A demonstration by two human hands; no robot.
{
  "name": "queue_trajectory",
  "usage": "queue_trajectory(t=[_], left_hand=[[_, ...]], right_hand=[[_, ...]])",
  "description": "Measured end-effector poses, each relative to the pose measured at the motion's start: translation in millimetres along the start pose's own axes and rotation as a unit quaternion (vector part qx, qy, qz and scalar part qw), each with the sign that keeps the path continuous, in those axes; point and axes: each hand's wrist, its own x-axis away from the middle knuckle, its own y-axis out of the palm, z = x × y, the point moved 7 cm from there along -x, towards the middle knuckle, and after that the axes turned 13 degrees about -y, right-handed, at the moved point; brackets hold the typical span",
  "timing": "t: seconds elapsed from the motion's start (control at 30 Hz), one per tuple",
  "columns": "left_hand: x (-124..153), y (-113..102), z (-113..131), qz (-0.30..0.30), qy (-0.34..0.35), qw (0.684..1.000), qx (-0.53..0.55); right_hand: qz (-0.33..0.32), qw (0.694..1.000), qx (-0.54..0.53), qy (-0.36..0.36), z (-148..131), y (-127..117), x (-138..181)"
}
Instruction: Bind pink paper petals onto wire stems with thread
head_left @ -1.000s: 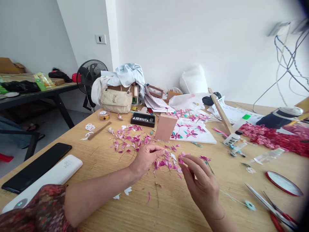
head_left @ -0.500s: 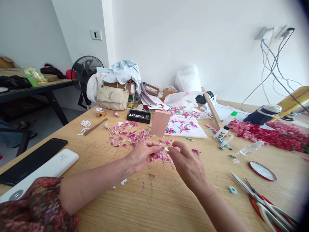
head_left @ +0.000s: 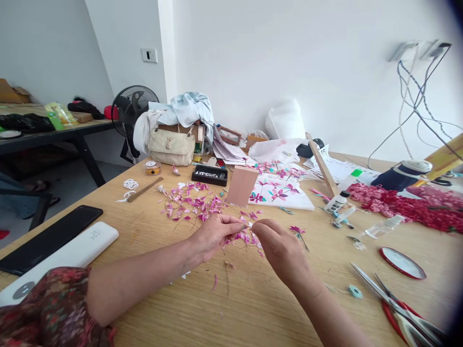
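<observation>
My left hand (head_left: 216, 234) is closed in a pinch above the wooden table (head_left: 173, 313), thumb against forefinger. Facing it, my right hand (head_left: 280, 246) is curled, its fingertips pinched together almost touching the left ones. Between the two sets of fingertips shows a small white petal-like piece (head_left: 250, 224). It is too small to tell exactly how each hand grips it. Many loose magenta and white petals (head_left: 197, 200) with thin stems are scattered just beyond and under the hands. A finished-looking magenta flower (head_left: 298, 230) with a stem lies right of my right hand.
A wooden block (head_left: 241, 185) stands beside a white sheet with flowers (head_left: 285, 197). Left are a black phone (head_left: 54, 236) and white power bank (head_left: 72, 260). Right lie scissors (head_left: 401, 308), a thread spool (head_left: 355, 291), a red-rimmed lid (head_left: 402, 263), bottles (head_left: 336, 201) and red flower bunches (head_left: 405, 207).
My right hand's fingers have curled in more and cover more of the white piece. The flower right of it now shows more fully. The view has shifted slightly left.
</observation>
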Motion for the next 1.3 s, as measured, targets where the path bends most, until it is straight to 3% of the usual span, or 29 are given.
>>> queue_trajectory(t=[0.1,0.17,0.27,0.33,0.4,0.47,0.53,0.6,0.67,0.7,0.77,0.9,1.07,1.3], left_hand=[[2,1,5,0.032,0.043,0.996,-0.067],[5,3,19,0.062,0.120,0.976,-0.173],[14,15,40,0.058,0.275,0.891,-0.357],[16,22,46,0.031,0.327,0.839,-0.434],[14,27,49,0.021,0.344,0.812,-0.470],[11,28,51,0.033,0.338,0.820,-0.461],[7,26,53,0.060,0.303,0.859,-0.408],[1,20,49,0.082,0.235,0.913,-0.322],[-5,13,41,0.089,0.150,0.960,-0.220],[-7,11,36,0.086,0.111,0.975,-0.170],[-9,9,28,0.072,0.055,0.992,-0.093],[-9,11,24,0.053,0.026,0.997,-0.056],[-6,12,25,0.063,0.027,0.995,-0.078],[-5,14,27,0.046,0.068,0.991,-0.108]], right_hand=[[0.010,0.988,-0.081,0.131,15,3,4],[0.012,0.956,-0.177,0.235,27,10,9],[0.013,0.862,-0.359,0.358,38,25,18],[0.019,0.792,-0.459,0.403,40,32,22],[0.020,0.742,-0.522,0.421,40,36,24],[0.019,0.725,-0.548,0.417,42,35,25],[0.024,0.751,-0.521,0.405,45,28,27],[0.061,0.827,-0.412,0.377,52,11,28],[0.123,0.916,-0.240,0.298,49,-16,25],[0.149,0.946,-0.157,0.242,42,-27,22],[0.164,0.976,-0.041,0.135,24,-37,18],[0.075,0.993,0.077,0.055,8,-22,12],[0.007,0.983,0.170,0.070,11,-10,12],[-0.023,0.979,0.181,0.090,12,-4,16]])
